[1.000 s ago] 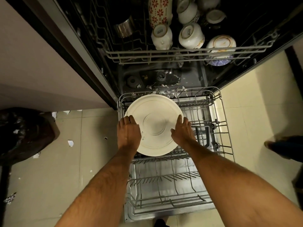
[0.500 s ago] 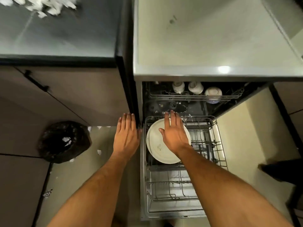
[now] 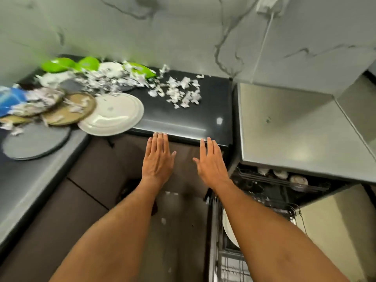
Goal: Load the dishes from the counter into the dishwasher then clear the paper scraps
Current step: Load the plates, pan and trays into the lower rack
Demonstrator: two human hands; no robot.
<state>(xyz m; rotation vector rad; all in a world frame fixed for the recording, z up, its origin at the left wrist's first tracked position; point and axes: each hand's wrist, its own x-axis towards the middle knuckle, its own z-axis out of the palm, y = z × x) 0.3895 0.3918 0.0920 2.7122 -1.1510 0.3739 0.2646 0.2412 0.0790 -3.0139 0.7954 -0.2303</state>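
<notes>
Two bare forearms stretched forward and up toward the front edge of a black desk [image 3: 183, 119], palms down, backs of the hands to the camera. Left hand [image 3: 157, 159] flat, fingers [image 3: 160, 139] straight and pressed together, tips at the desk's front lip, thumb out to the side, holding nothing. Right hand [image 3: 211, 162] likewise flat, fingers [image 3: 209, 145] straight and close together, tips at the same edge, thumb angled toward the left hand, holding nothing. Hands side by side, apart, neither touching a dish.

On the desk, a large white plate [image 3: 112, 115] overhanging the front edge, just left of the left hand. Beside it, two tan plates [image 3: 69, 112] partly overlapped, a grey round plate [image 3: 36, 141] nearer the camera, green dishes [image 3: 59, 64] by the marble wall. Torn paper scraps [image 3: 181, 92] scattered over the dishes and the bare black top.

At lower right, the open dishwasher [image 3: 264, 192], cups [image 3: 280, 174] in its upper rack, a white plate [image 3: 228, 231] in its lower rack, partly hidden behind the right forearm.
</notes>
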